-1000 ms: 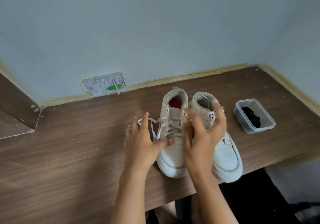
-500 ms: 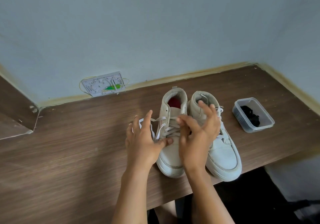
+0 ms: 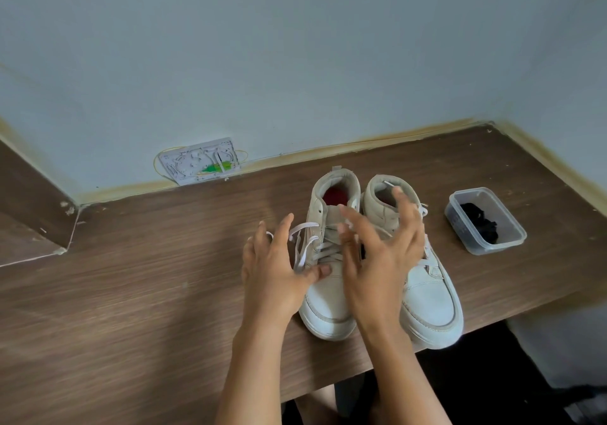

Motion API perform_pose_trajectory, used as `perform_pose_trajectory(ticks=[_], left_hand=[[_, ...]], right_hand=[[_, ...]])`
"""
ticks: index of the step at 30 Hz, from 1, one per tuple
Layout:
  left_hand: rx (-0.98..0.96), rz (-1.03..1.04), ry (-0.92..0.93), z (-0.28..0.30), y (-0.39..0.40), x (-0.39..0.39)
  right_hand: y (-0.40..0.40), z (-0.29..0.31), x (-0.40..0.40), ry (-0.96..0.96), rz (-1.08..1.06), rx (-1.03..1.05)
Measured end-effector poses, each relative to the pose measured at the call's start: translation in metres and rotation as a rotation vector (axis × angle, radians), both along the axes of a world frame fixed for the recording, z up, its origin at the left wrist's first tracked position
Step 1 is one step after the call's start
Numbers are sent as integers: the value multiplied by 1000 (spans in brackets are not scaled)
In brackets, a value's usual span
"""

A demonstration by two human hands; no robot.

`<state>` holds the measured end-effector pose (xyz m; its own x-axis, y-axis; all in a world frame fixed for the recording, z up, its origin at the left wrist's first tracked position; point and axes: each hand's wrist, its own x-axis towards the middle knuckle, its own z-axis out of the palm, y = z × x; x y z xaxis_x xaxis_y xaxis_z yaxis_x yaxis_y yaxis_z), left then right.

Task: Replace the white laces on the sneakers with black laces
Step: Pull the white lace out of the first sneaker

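Right hand (image 3: 381,254) lifted, fingers now spread

The 2 cream matt leather-look sneakers (image 3: 331,296) carry flat white woven laces (image 3: 303,244); the brown wood-grain laminate table (image 3: 131,293) looks smooth; the clear plastic tub (image 3: 512,240) shines faintly.

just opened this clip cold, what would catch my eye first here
Two pale sneakers stand side by side at the near edge of a brown wooden table, heels toward the wall. The left hand rests against the left shoe, by its loosened white laces, while the right hand hovers spread over the pair. To the right sits a clear plastic tub holding black laces.
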<state>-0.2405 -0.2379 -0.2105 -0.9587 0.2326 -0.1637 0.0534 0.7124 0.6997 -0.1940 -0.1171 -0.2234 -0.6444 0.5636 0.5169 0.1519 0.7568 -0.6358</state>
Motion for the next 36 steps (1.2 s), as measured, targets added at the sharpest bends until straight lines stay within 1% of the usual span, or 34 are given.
perform_pose_trajectory(ticks=[2, 3, 5, 7, 9, 10, 13, 14, 16, 19, 22, 24, 26, 28, 29, 31, 36], left_hand=[[-14, -5, 8, 0, 1, 0], [-23, -8, 15, 0, 1, 0], [-34, -12, 25, 0, 2, 0], [-38, -13, 22, 0, 2, 0], [-27, -9, 18, 0, 2, -1], [-23, -8, 17, 0, 2, -1], [-14, -8, 8, 1, 1, -1], [-10, -11, 4, 1, 1, 0], [-8, -16, 4, 2, 1, 0], [-4, -14, -6, 3, 0, 0], [14, -9, -15, 3, 0, 0], [16, -5, -16, 3, 1, 0], [6, -4, -3, 2, 2, 0], [-10, -4, 21, 2, 4, 0], [-20, -5, 30, 2, 5, 1], [-31, -6, 35, 3, 6, 2], [-44, -13, 34, 4, 6, 2]], right_hand=[[-4, -5, -1, -114, 29, 12], [-5, -6, -1, -142, 31, 6], [-5, -8, -2, -142, 24, -6], [-4, -8, -3, -102, 20, -14], [-3, -9, -4, -13, 3, -44], [-3, -9, -3, 62, -24, -78], [5, -7, 0, 340, -169, -229], [7, -5, 1, 403, -226, -259], [10, -2, 3, 446, -328, -289], [10, 1, 4, 398, -361, -309], [10, 2, 5, 326, -254, -187], [8, 4, 4, 219, -121, -62], [3, 1, 2, 68, -27, 29], [-3, -5, 0, -73, 1, 57], [-4, -8, -1, -106, 2, 56], [-4, -10, -2, -84, -5, 46], [-4, -13, -2, 66, -3, -8]])
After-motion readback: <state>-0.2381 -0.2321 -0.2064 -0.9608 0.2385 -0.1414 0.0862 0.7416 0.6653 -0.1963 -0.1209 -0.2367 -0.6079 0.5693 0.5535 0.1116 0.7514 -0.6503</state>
